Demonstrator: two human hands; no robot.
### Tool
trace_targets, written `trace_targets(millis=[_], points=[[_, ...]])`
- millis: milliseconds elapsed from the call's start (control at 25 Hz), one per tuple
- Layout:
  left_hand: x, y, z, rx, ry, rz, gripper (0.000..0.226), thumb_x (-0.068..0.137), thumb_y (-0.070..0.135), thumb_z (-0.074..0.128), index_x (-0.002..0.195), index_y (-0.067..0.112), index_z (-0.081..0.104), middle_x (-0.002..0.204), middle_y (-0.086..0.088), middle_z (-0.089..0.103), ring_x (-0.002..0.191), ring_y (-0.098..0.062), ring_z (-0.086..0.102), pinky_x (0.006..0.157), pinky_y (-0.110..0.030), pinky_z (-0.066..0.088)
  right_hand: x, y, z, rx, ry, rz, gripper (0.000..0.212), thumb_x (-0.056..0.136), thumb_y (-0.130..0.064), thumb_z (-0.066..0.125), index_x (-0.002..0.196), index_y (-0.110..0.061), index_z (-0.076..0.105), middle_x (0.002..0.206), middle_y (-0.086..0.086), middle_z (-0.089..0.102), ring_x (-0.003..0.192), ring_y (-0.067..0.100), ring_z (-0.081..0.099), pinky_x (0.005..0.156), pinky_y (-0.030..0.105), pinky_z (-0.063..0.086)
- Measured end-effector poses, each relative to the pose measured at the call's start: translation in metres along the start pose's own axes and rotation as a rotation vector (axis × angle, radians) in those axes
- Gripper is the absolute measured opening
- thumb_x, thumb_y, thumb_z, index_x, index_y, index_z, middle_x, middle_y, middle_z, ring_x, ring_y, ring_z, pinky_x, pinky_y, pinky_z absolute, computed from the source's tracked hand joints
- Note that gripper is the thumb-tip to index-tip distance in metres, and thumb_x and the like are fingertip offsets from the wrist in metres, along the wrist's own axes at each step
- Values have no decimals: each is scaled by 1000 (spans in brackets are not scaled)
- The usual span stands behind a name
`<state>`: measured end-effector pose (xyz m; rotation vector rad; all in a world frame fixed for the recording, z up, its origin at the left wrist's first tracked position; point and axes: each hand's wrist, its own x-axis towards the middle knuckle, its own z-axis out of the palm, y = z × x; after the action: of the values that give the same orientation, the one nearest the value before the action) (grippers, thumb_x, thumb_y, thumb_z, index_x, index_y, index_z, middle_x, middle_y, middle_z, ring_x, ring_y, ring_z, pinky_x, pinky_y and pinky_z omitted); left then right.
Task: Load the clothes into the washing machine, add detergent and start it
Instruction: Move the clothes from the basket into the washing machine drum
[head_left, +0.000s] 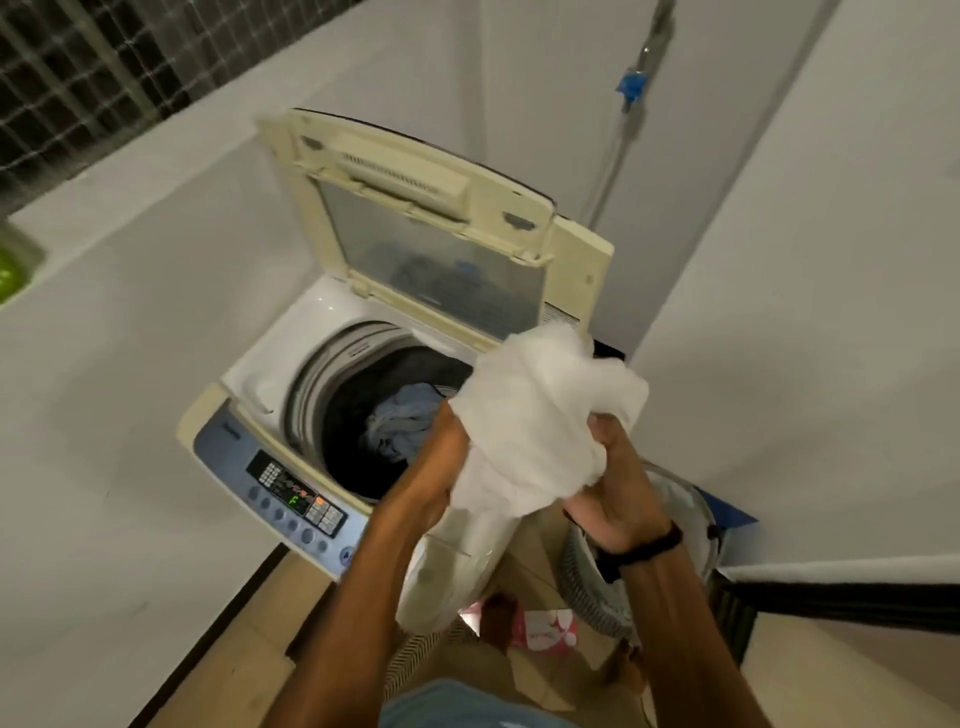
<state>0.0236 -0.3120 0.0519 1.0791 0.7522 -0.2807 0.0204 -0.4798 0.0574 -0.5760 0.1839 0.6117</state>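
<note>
A top-loading washing machine (249, 384) stands against the wall with its lid (415, 208) raised. A blue-grey garment (400, 421) lies inside the dark drum (353, 457). Both hands hold a bunched white garment (540, 415) just above the drum's right rim. My left hand (436, 467) grips it from the left and my right hand (618, 493), with a black wristband, grips it from the right. The cloth hangs down to the machine's front corner. The control panel (291, 504) shows a green lit display.
A pink packet (545, 626) lies on the tiled floor by my feet. A grey slatted laundry basket (597, 587) stands to the right of the machine. White walls close in on the left and right. A pipe with a blue tap (631, 88) runs up behind.
</note>
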Motion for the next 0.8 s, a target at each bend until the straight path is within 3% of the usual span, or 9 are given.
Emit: trace_targets(millis=[80,160,200,280,400,520,600,720,800], points=[[-10,21,-30,-172,-42,37,33,105,27,37,128,12,55,118,-18,65,98,-24,60,97,-37,49,29,7,38,-35,-9,59,79,62,-31,86,133,-13,57,124,11,67,110,27,66,92,45,56],[-17,43,-52,-202,-44,148,43,94,41,54,120,9,64,113,-20,68,92,-33,65,74,-43,58,62,12,68,-165,-52,119,77,68,-42,80,137,-18,55,135,9,61,119,27,60,100,48,49],[-20,54,-62,-203,-11,231,45,88,43,60,118,9,66,112,-19,69,92,-35,66,70,-44,57,78,18,73,-255,-46,122,66,77,-45,74,135,-21,57,134,7,62,118,26,61,98,51,49],[-11,69,-82,-200,129,408,33,90,34,58,115,14,66,116,-13,70,102,-32,67,84,-44,56,103,24,80,-512,39,99,48,88,-51,61,128,-25,61,125,2,67,111,24,65,85,51,57],[23,61,-112,328,392,482,51,87,45,58,132,22,56,128,-2,65,119,-26,61,101,-45,49,133,36,55,-1052,367,49,58,84,-51,64,129,-16,57,130,9,63,109,27,65,83,42,59],[60,21,-138,954,509,136,103,72,60,71,153,15,27,151,-15,43,137,-38,42,113,-49,36,135,49,6,-1421,492,148,66,89,-40,62,141,-5,43,142,13,51,126,34,52,105,42,45],[65,-5,-130,912,463,107,88,80,41,75,151,11,31,149,-17,45,135,-37,44,110,-43,37,128,50,-29,-1294,518,165,51,88,-35,65,129,-6,55,130,12,61,115,32,61,99,45,51],[60,-36,-84,779,395,275,43,87,23,69,127,16,59,122,-5,66,113,-25,62,97,-33,48,107,48,-74,-1146,544,210,18,87,-27,65,92,-10,67,89,9,73,87,29,71,87,46,58],[55,-59,-38,772,331,410,24,89,15,65,113,18,67,104,5,68,97,-14,64,88,-23,48,88,46,-105,-1071,618,232,14,89,-25,65,82,-12,67,81,10,73,79,28,73,80,47,60]])
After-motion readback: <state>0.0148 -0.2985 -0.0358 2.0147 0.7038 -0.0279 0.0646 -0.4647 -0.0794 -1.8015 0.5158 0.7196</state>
